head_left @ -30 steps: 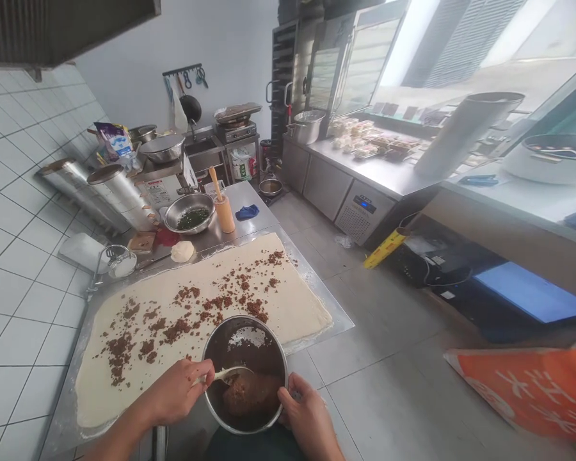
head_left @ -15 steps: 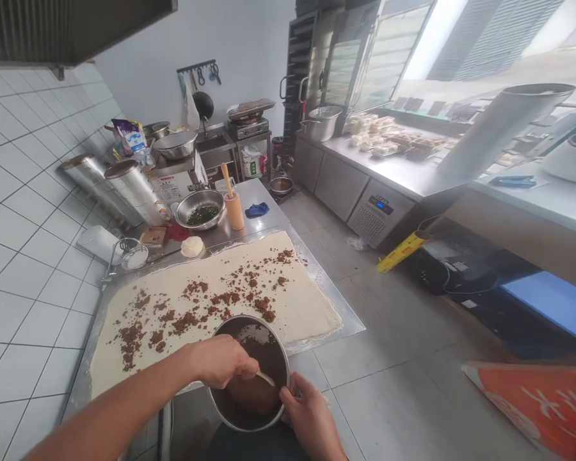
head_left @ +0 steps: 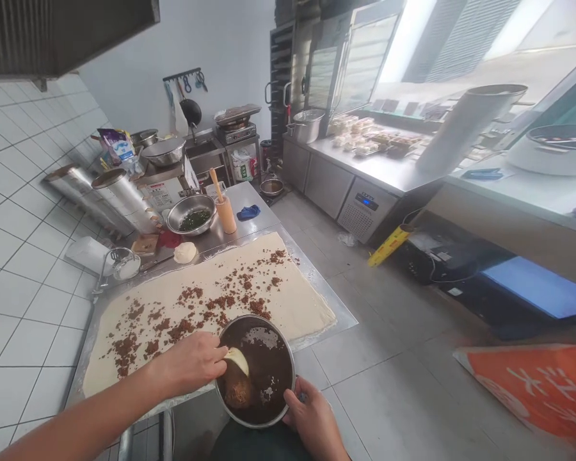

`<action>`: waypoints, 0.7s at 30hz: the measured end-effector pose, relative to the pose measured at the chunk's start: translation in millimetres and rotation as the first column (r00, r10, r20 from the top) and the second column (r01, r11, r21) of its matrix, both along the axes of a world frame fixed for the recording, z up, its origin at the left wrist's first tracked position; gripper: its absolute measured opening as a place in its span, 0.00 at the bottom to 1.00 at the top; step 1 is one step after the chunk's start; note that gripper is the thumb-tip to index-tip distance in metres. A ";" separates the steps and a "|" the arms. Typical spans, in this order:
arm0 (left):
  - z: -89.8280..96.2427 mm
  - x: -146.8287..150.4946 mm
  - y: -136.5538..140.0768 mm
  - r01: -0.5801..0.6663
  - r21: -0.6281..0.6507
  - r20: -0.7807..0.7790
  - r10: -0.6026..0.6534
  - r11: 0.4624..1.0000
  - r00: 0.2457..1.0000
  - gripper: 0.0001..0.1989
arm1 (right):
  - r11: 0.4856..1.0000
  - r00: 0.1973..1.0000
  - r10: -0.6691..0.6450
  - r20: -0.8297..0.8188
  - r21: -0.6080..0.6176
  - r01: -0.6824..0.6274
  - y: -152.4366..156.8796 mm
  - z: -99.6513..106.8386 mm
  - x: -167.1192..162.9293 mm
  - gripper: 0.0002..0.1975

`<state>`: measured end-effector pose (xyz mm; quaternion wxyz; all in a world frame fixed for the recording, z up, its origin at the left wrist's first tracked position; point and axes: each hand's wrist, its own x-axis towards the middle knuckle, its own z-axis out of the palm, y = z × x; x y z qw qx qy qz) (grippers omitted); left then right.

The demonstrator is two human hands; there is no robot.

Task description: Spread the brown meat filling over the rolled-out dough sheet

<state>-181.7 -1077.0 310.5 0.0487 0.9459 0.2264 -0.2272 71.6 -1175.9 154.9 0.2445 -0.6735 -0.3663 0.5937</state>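
Observation:
My left hand (head_left: 199, 363) is closed on a pale curved scraper (head_left: 239, 360), which dips into a round metal bowl (head_left: 294, 368). Brown minced filling (head_left: 239, 390) lies at the scraper's lower edge, and more brown residue coats the inside. With thumb over the rim and fingers beneath, my right hand (head_left: 312, 413) grips the bowl's right side and holds it tilted. Just beyond, a wide rolled-out dough sheet (head_left: 297, 301) covers much of the metal worktop, with clumps of filling scattered across its middle and left.
Behind the dough stand a bowl of chopped greens (head_left: 192, 214), a wooden rolling pin (head_left: 225, 214), a dough lump (head_left: 185, 252) and a blue cloth (head_left: 248, 212). A tiled wall (head_left: 24, 320) borders the left. An orange bag (head_left: 532, 390) is at lower right.
My left hand has drawn left toward the bowl's left rim, turning the scraper so its broad face shows. Filling is gathered below it. My right hand still holds the bowl; the view has shifted slightly.

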 end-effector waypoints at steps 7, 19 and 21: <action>2.0 39.5 -62.8 -0.445 -0.214 -0.001 0.455 0.870 0.890 0.19 | 0.997 0.998 -0.039 0.050 0.068 0.036 2.2 5.0 -1.6 0.08; -19.1 50.7 -69.8 -0.726 -0.092 -0.279 0.682 0.681 0.676 0.23 | 0.996 0.996 -0.086 0.024 0.029 0.086 11.8 -11.8 -2.5 0.11; -15.0 51.6 -61.3 -0.727 -0.036 -0.285 0.691 0.685 0.665 0.22 | 0.995 0.997 -0.076 0.014 0.059 0.075 12.7 -7.4 -2.2 0.10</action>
